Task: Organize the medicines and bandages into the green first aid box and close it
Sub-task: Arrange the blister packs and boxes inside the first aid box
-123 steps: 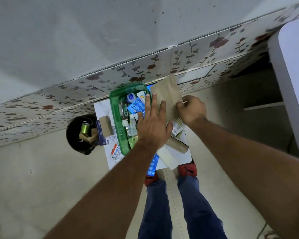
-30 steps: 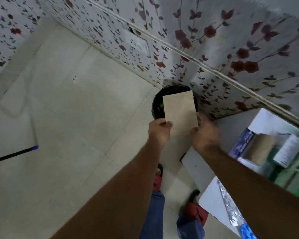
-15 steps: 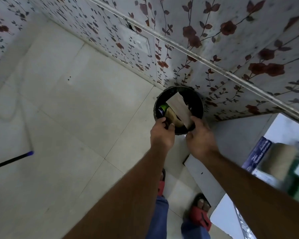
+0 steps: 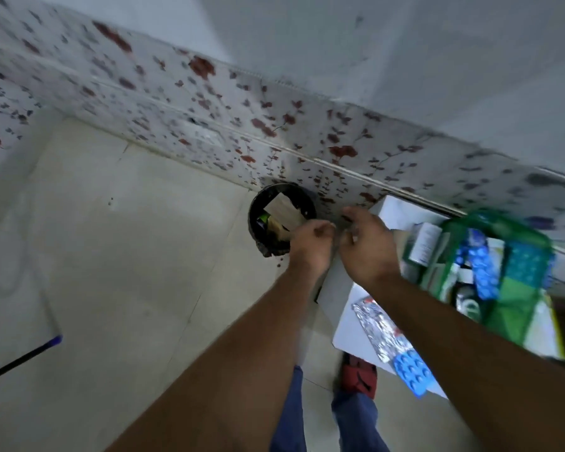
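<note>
The green first aid box (image 4: 516,308) stands open at the right on a white table (image 4: 346,288), with blue blister packs (image 4: 481,269), a white bottle and small boxes inside. A silver foil strip (image 4: 377,324) and a blue blister pack (image 4: 411,375) lie on the table's near edge. A brown paper envelope (image 4: 282,212) sticks out of the black bin (image 4: 274,249) on the floor by the wall. My left hand (image 4: 310,246) hovers beside the bin with fingers curled, holding nothing. My right hand (image 4: 366,246) is next to it, fingers loosely spread and empty.
The floral-tiled wall (image 4: 209,125) runs behind the bin and table. Pale floor tiles (image 4: 128,272) spread to the left, with a dark rod with a blue tip (image 4: 23,355) lying there. My legs and red sandals (image 4: 359,375) are below the table edge.
The envelope was carried from the box over to the bin and dropped in. Both hands have let go of it and pulled back toward the table; the view has swung right.
</note>
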